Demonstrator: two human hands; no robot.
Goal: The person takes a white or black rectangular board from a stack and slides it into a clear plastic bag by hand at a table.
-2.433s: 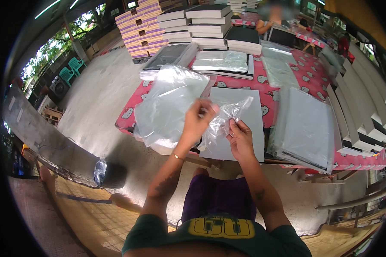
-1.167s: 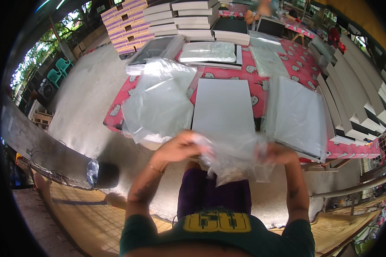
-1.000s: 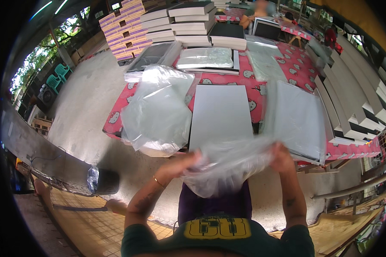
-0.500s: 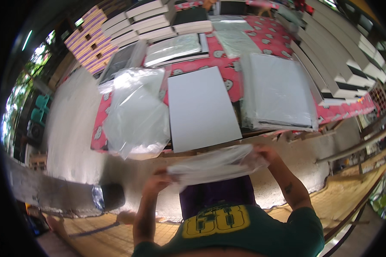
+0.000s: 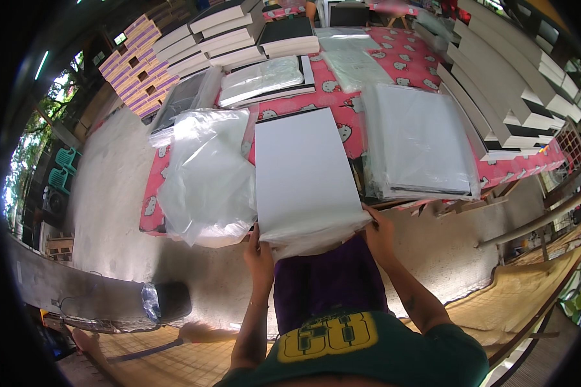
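A clear plastic bag point(image 5: 310, 240) is stretched between my two hands, its mouth over the near end of a white paper stack point(image 5: 303, 164). My left hand point(image 5: 259, 255) is closed on the bag's left edge, by the stack's near left corner. On the other side, my right hand point(image 5: 379, 233) grips the bag's right edge. The stack lies flat at the table's front edge, with a black edge showing at its far end. Left of it rests a heap of empty clear bags point(image 5: 206, 174). To its right lies a bagged white stack point(image 5: 423, 138).
A pink patterned cloth point(image 5: 394, 57) covers the table. Thick stacks of black-and-white boards point(image 5: 226, 32) stand at the back left, with more tall stacks point(image 5: 497, 84) along the right. Purple-and-cream bundles point(image 5: 139, 68) are piled farther left. A broom point(image 5: 203, 333) lies on the floor.
Both hands have moved forward to the table with the bag. Its mouth has gone from the air in front of me to over the paper stack's near end.
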